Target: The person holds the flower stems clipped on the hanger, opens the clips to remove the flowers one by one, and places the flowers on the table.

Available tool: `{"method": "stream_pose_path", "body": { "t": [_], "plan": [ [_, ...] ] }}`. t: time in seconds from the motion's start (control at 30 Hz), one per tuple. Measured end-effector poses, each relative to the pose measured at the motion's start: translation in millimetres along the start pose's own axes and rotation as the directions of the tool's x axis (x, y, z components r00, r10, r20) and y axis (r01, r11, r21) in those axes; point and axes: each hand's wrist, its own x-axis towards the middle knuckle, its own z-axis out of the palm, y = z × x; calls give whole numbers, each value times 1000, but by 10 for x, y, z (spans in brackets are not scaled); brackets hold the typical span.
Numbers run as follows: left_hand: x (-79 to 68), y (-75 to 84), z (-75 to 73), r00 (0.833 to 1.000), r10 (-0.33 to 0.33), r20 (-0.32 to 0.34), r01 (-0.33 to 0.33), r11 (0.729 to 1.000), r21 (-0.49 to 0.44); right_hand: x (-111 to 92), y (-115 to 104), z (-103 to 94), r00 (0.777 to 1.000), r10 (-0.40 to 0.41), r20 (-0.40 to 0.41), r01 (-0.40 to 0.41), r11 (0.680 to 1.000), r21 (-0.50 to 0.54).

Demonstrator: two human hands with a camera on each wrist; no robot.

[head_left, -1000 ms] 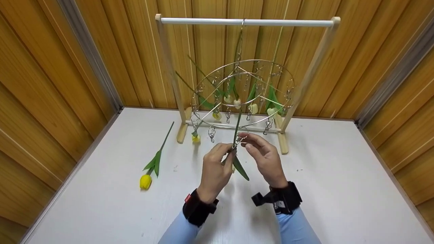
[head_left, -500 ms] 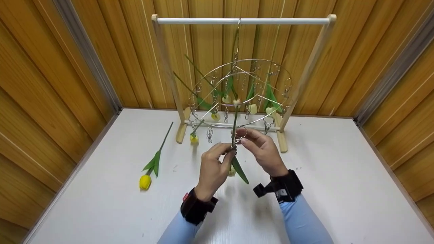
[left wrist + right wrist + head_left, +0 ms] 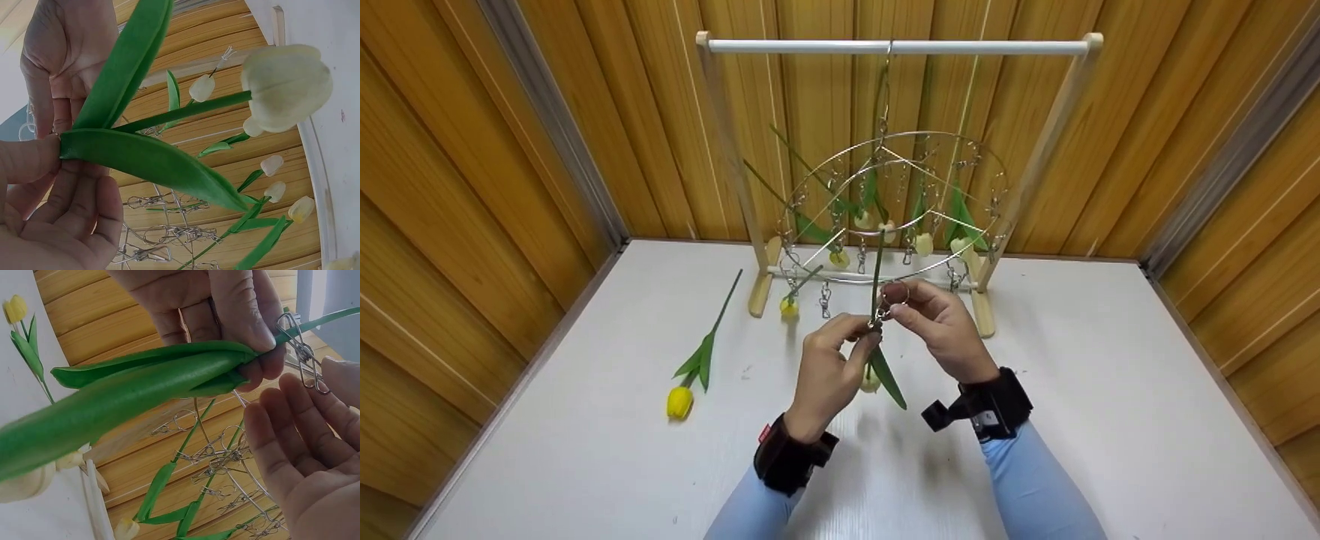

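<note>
Right hand (image 3: 945, 334) raised slightly, pinching clip (image 3: 305, 354), left hand (image 3: 832, 375) pinching white tulip (image 3: 191, 111), well inside table edges (image 3: 549, 358)

Over to the table (image 3: 585, 465), broad and white, with a few specks (image 3: 746, 372) on its top; out on the left here's a yellow tulip (image 3: 679, 403), lying flat, bloom nearest the camera, stem slanting away toward the back; behind it all rises the back wall (image 3: 660, 150), brown planks from side to side; the left wall (image 3: 435, 210) and right wall (image 3: 1260, 262) match it; a grey strip (image 3: 555, 112) runs down the left corner; and there's the wooden stand (image 3: 1060, 120), topped by a white bar (image 3: 982, 47).
</note>
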Motion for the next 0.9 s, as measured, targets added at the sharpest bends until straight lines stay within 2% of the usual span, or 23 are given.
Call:
{"method": "stream_pose_path", "body": {
  "t": [0.4, 0.53, 0.73, 0.9],
  "plan": [
    [-7, 16, -26, 998, 0, 57, 2, 999, -35, 6, -7, -16, 999, -23, 24, 22, 1000, 14],
    [-3, 15, -28, 998, -20, 54, 22, 999, -31, 6, -25, -8, 1000, -24, 0, 24, 1000, -17],
    [0, -6, -39, 995, -67, 70, 65, 998, 26, 8, -40, 14, 998, -27, -48, 25, 999, -46],
    [-8, -24, -44, 997, -45, 68, 41, 998, 49, 9, -40, 31, 996, -48, -69, 45, 998, -51]
  ]
}}
